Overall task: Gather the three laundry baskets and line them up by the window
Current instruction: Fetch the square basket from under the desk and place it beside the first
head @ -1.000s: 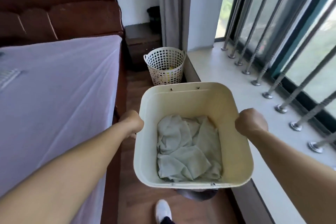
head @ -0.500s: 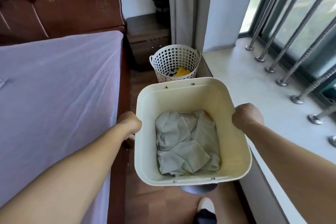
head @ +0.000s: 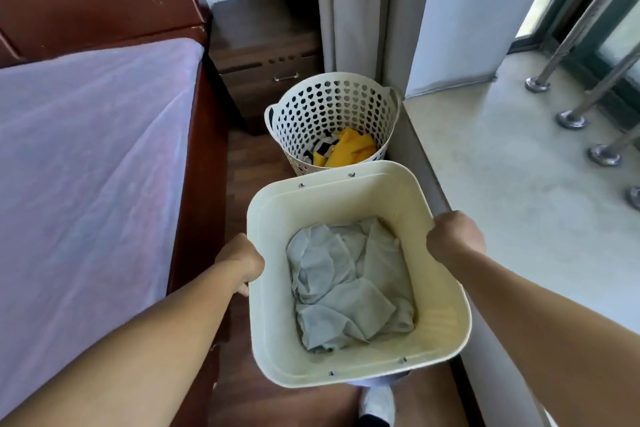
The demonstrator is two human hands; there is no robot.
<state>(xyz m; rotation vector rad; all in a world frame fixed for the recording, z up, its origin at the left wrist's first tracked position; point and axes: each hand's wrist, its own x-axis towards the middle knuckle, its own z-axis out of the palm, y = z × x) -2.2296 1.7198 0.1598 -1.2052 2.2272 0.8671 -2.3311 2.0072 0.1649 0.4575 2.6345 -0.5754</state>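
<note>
I hold a cream square laundry basket (head: 440,329) off the floor in front of me. My left hand (head: 240,262) grips its left rim and my right hand (head: 455,242) grips its right rim. Crumpled grey-green cloth (head: 346,288) lies in its bottom. Just beyond it, a round white perforated basket (head: 332,107) stands on the wooden floor against the raised window ledge, with yellow and black-and-white clothes (head: 346,149) inside. No third basket is in view.
A bed (head: 86,166) with a pale purple sheet and red-brown frame fills the left. A dark wooden nightstand (head: 263,52) stands behind the round basket, with grey curtains (head: 353,3) beside it. The grey window ledge (head: 519,184) with metal bars (head: 571,114) runs along the right. My white shoe (head: 377,406) shows below.
I have walked forward along the aisle with the cream basket; the round white basket is now much closer and its clothes are visible. Both hands keep their grip.
</note>
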